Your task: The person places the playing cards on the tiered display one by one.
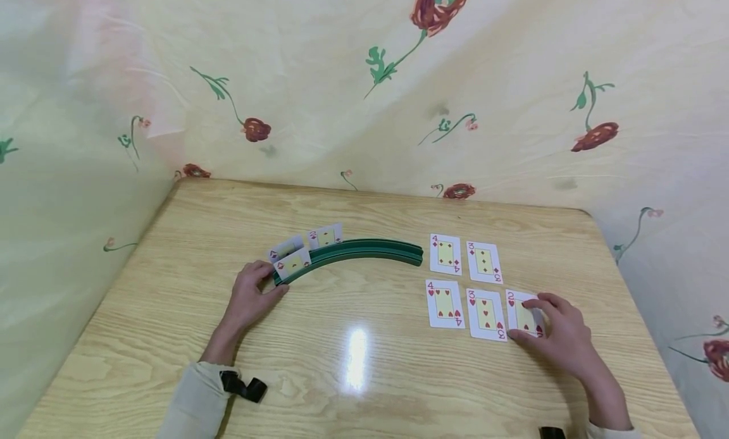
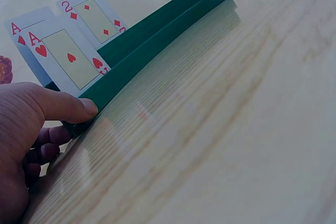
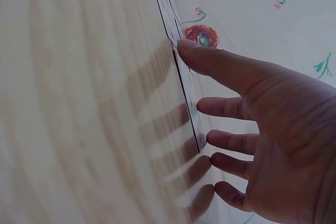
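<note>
My left hand grips the left end of a curved green card holder, thumb along its near side. Upright at that end, the ace of hearts stands in the front slot, and the ace of diamonds and two of diamonds in the rear one. Over at the right, my right hand is spread over the two of hearts, which lies face up on the table. Its thumb touches the card's near left corner, and the fingertips rest at its face and far side.
Left of the two of hearts lie the three of hearts and four of hearts. Behind them are the four of diamonds and three of diamonds. Flowered cloth hangs around the wooden table at the back and sides.
</note>
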A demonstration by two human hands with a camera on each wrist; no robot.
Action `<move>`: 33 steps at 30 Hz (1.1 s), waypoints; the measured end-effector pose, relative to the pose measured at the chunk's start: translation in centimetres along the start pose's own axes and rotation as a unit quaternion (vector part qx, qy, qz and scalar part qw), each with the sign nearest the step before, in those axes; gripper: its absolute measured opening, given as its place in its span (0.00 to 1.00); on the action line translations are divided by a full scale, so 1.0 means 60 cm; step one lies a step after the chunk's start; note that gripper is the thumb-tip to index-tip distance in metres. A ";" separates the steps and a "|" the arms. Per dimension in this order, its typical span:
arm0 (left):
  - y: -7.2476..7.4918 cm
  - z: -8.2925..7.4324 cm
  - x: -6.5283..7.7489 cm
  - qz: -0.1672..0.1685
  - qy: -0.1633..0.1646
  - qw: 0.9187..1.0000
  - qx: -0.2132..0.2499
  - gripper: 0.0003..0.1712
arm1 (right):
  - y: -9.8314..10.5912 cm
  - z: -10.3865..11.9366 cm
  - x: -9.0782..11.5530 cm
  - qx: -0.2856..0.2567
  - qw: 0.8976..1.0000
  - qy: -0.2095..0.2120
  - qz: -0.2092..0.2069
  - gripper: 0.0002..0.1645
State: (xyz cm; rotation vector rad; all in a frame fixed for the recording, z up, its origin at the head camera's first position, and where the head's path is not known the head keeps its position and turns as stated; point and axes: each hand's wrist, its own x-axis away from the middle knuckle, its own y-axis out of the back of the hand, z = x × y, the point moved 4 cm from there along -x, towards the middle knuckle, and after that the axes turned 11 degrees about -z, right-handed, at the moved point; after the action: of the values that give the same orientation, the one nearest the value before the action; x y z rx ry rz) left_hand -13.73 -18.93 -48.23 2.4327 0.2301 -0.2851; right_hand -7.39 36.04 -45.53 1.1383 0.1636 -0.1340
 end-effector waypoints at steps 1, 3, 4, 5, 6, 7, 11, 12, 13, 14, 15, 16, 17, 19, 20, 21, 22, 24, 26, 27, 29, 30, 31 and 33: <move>0.000 0.000 0.000 0.000 0.000 1.000 0.000 0.23 | 0.000 0.000 0.002 0.006 1.000 -0.003 0.001 0.38; -0.001 0.001 0.000 0.001 0.001 1.000 -0.001 0.23 | -0.001 0.000 0.004 0.016 1.000 -0.008 0.002 0.38; -0.001 0.001 0.000 0.001 0.001 1.000 0.000 0.23 | -0.001 0.000 0.005 0.019 1.000 -0.011 0.005 0.39; -0.001 0.001 0.000 0.001 0.000 1.000 0.000 0.23 | -0.001 0.000 0.005 0.023 1.000 -0.014 0.009 0.39; -0.001 0.001 0.000 0.001 0.000 1.000 0.000 0.23 | -0.001 0.000 0.006 0.026 0.999 -0.016 0.011 0.39; -0.002 0.001 0.000 0.001 0.000 1.000 0.002 0.23 | -0.001 0.000 0.006 0.031 0.999 -0.018 0.015 0.40; -0.003 0.002 0.000 0.003 0.002 1.000 0.001 0.23 | 0.002 0.001 0.003 0.046 0.998 -0.022 0.029 0.41; -0.003 0.003 0.000 0.003 0.003 1.000 0.001 0.23 | 0.003 0.002 0.002 0.050 0.998 -0.021 0.032 0.41; -0.003 0.003 0.000 0.004 0.003 1.000 0.000 0.23 | 0.004 0.002 0.001 0.054 0.998 -0.020 0.035 0.41; -0.003 0.003 0.000 0.004 0.003 1.000 -0.002 0.23 | 0.005 0.003 -0.001 0.057 0.997 -0.021 0.039 0.42; -0.002 0.002 0.000 0.004 0.003 1.000 -0.002 0.23 | 0.005 0.004 -0.003 0.060 0.997 -0.020 0.041 0.42; -0.002 0.002 0.000 0.004 0.002 1.000 -0.002 0.23 | 0.006 0.004 -0.005 0.063 0.997 -0.021 0.044 0.42; -0.001 0.001 0.000 0.003 0.002 1.000 -0.002 0.23 | 0.007 0.005 -0.006 0.064 0.996 -0.024 0.048 0.42; -0.001 0.000 0.000 0.003 0.002 1.000 0.000 0.23 | 0.008 0.006 -0.011 0.066 0.996 -0.031 0.056 0.43; 0.000 0.000 0.000 0.002 0.002 1.000 0.000 0.23 | 0.008 0.006 -0.013 0.067 0.995 -0.035 0.059 0.43; 0.000 0.000 0.000 0.002 0.001 1.000 0.000 0.23 | 0.008 0.007 -0.015 0.067 0.995 -0.038 0.062 0.43; 0.000 0.000 0.000 0.002 0.001 1.000 0.000 0.23 | 0.008 0.007 -0.016 0.066 0.995 -0.043 0.066 0.43; -0.001 -0.001 0.000 0.002 0.001 1.000 0.001 0.23 | 0.008 0.008 -0.018 0.063 0.994 -0.050 0.070 0.44; -0.001 -0.002 0.000 0.002 0.000 1.000 0.001 0.23 | 0.009 0.009 -0.019 0.060 0.994 -0.055 0.072 0.44; 0.000 -0.002 0.000 0.002 -0.001 1.000 0.001 0.23 | 0.009 0.010 -0.019 0.057 0.994 -0.058 0.072 0.44; 0.000 -0.002 0.000 0.001 -0.001 1.000 0.001 0.23 | 0.009 0.011 -0.020 0.053 0.994 -0.062 0.073 0.44; 0.000 -0.002 -0.001 0.001 -0.001 1.000 0.001 0.23 | 0.009 0.012 -0.022 0.052 0.994 -0.063 0.073 0.45; 0.000 -0.002 -0.001 0.002 0.000 1.000 0.001 0.23 | 0.010 0.012 -0.023 0.050 0.994 -0.063 0.073 0.45; 0.000 -0.001 -0.001 0.002 0.002 1.000 -0.001 0.23 | 0.010 0.013 -0.025 0.046 0.994 -0.063 0.075 0.45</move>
State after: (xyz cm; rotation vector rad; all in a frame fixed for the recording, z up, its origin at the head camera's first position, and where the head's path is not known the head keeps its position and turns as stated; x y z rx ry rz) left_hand -13.77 -18.89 -48.15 2.4323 0.2261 -0.2788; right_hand -8.69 35.60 -44.41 1.2266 -0.0416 -0.0800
